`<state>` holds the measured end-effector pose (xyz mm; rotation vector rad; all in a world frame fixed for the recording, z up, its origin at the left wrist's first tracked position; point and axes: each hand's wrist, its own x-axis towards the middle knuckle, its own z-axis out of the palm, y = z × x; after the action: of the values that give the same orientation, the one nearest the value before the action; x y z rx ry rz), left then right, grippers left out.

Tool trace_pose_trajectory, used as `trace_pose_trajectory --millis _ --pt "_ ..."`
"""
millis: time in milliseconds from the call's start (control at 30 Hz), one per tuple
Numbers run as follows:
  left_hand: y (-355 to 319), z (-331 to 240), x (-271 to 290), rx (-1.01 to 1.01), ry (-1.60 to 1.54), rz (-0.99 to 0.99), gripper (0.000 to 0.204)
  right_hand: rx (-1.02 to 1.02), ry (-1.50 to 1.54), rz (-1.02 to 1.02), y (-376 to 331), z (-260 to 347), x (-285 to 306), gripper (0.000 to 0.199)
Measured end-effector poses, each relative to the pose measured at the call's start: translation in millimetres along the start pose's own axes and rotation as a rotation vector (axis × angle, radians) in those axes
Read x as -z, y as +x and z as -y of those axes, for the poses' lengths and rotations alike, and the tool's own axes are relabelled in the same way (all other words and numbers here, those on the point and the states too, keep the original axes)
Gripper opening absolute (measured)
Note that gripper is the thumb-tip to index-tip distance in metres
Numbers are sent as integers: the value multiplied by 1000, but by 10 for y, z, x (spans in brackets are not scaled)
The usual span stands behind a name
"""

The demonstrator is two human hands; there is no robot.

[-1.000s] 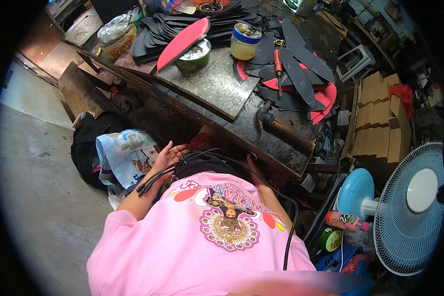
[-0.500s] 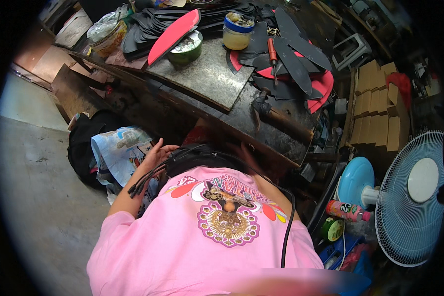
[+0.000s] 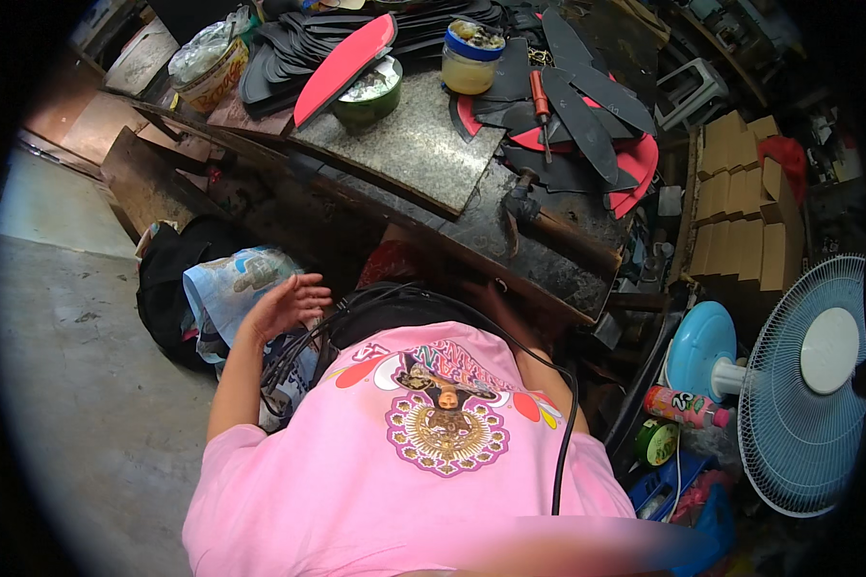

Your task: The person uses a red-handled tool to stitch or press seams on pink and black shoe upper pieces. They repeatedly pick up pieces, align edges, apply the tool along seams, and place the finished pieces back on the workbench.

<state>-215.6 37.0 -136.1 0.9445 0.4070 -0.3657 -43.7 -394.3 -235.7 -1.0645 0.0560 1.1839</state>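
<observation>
Black cables (image 3: 291, 354) hang just beside my left hand (image 3: 295, 301) — its fingers loosely spread, holding nothing. A moment ago they crossed that wrist; now the forearm has swung clear, which I take to leave the hand free. From here I cannot tell what my right hand (image 3: 488, 302) is doing, dim below the bench (image 3: 470, 216) edge. Farther out — a red-handled tool (image 3: 540, 101) lies untouched.

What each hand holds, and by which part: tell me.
The left hand is open, holding nothing; the right hand is too deep in shadow to tell.
</observation>
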Motion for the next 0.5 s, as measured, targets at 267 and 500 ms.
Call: trace_pose_trajectory --millis 267,500 --pt "21 -1238 -986 -413 865 -84 38 -5 -775 -199 -1758 858 -145 47" --pt "884 -1631 -1774 -1184 1549 -19 29 775 -752 -942 -2323 1601 -516 32"
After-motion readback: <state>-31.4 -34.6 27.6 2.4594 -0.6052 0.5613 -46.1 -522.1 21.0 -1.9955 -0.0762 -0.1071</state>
